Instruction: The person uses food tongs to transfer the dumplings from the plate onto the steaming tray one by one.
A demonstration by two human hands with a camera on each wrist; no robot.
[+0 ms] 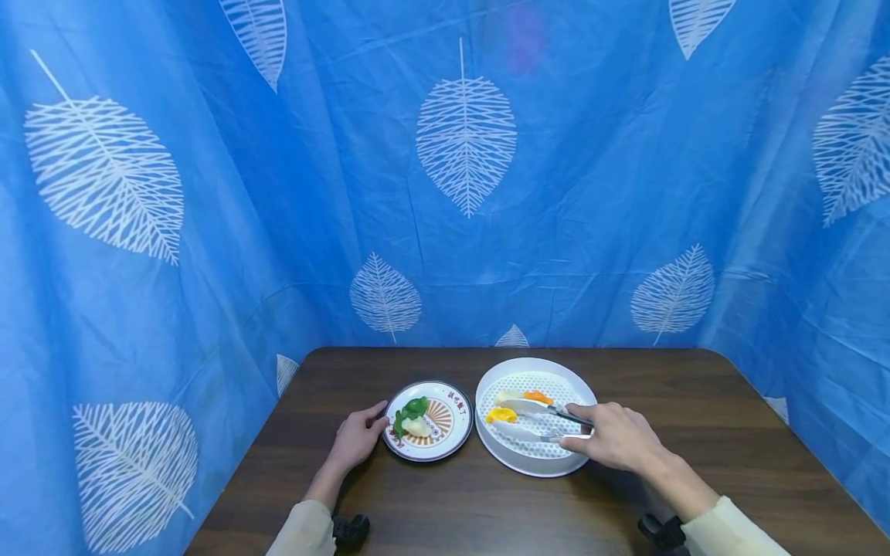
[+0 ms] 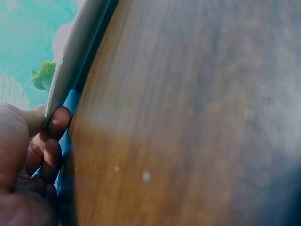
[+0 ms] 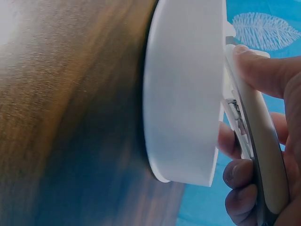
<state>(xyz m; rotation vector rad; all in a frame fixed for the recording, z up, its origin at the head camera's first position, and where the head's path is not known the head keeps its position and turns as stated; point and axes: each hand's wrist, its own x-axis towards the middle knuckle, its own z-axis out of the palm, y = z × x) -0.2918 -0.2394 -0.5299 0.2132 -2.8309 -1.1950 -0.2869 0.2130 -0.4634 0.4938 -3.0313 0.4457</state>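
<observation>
My left hand (image 1: 358, 439) pinches the left rim of a round white plate (image 1: 455, 438). In the left wrist view the thumb lies over the rim and the fingers (image 2: 59, 123) under it. Green leafy-looking pieces (image 1: 412, 413) and a whitish piece (image 1: 417, 427) lie on the plate's left half. My right hand (image 1: 619, 436) grips a pair of tongs (image 1: 526, 406), whose spread arms reach over a white round perforated basket (image 1: 514, 465). Between the arms sits a yellow piece (image 1: 501, 415); an orange piece (image 1: 538, 397) and a pale one (image 1: 506, 396) lie just beyond. The tong handle (image 3: 263, 136) shows in the right wrist view.
Plate and basket stand side by side on a dark wooden table (image 1: 445, 510). A blue curtain (image 1: 577, 193) with white leaf prints hangs behind the table and along both sides. Dark wrist straps (image 1: 352, 531) show at both sleeves.
</observation>
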